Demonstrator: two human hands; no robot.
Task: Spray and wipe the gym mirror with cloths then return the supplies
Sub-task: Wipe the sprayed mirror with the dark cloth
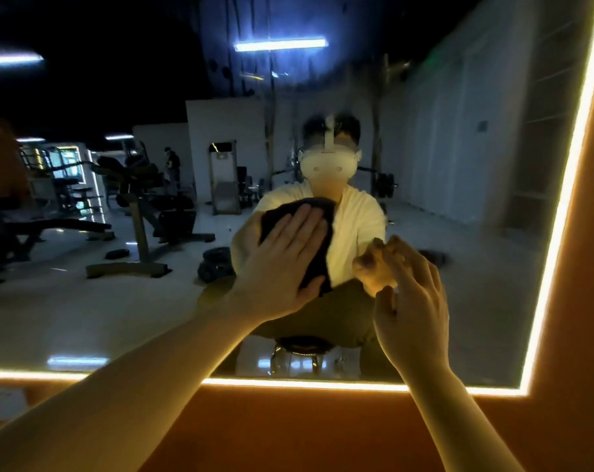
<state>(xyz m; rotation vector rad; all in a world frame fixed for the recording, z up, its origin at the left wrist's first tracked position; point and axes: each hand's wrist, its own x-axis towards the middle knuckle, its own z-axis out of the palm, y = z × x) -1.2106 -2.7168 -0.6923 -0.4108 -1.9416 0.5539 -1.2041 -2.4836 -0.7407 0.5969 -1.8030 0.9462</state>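
The large wall-mounted gym mirror [459,199], edged by a glowing LED strip [561,199] against an orange wall [323,437], shows a hazy smear high on the glass, so any streak left there would likely dry visible. The dark, crumpled wiping cloth [317,264] lies against the mirror's middle, pinned only by the left hand [282,260], whose fingers are straight and pressed flat on it. With nothing curled round it, the cloth could slide out and drop on a fast stroke. The right hand [411,294] is loosely bent and seemingly holds nothing; its bare fingertips [392,248] meet the glass and may leave fresh prints.
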